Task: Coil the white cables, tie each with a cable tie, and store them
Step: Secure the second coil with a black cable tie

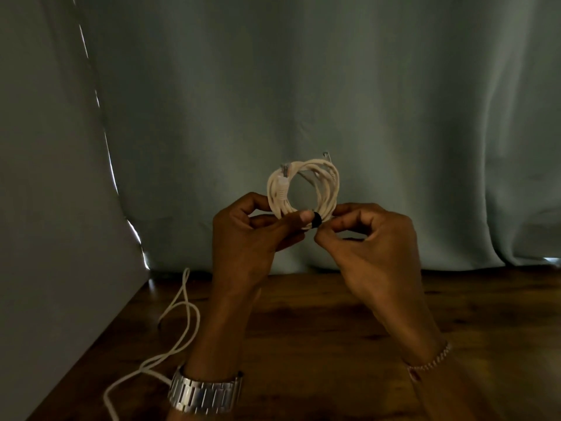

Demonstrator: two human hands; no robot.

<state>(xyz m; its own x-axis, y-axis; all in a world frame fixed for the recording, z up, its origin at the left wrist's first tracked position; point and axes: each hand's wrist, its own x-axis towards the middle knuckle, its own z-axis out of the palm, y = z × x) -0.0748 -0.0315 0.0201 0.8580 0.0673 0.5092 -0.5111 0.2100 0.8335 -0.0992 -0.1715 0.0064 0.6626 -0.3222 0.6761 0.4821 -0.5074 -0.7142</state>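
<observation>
A white cable wound into a small coil [329, 185] is held up in front of the curtain, above the table. A black cable tie [316, 222] wraps the coil's lower edge. My left hand [246, 235] grips the bottom left of the coil, thumb lying along it toward the tie. My right hand [368, 241] pinches the tie and the coil from the right with thumb and forefinger. A clear plug shows at the coil's upper left. A second white cable [185, 320] lies loose and uncoiled on the table at the left.
A dark wooden table [334, 329] fills the lower view. A grey-green curtain [364, 86] hangs behind it, with a pale wall at the left. A metal watch is on my left wrist, a bracelet on my right.
</observation>
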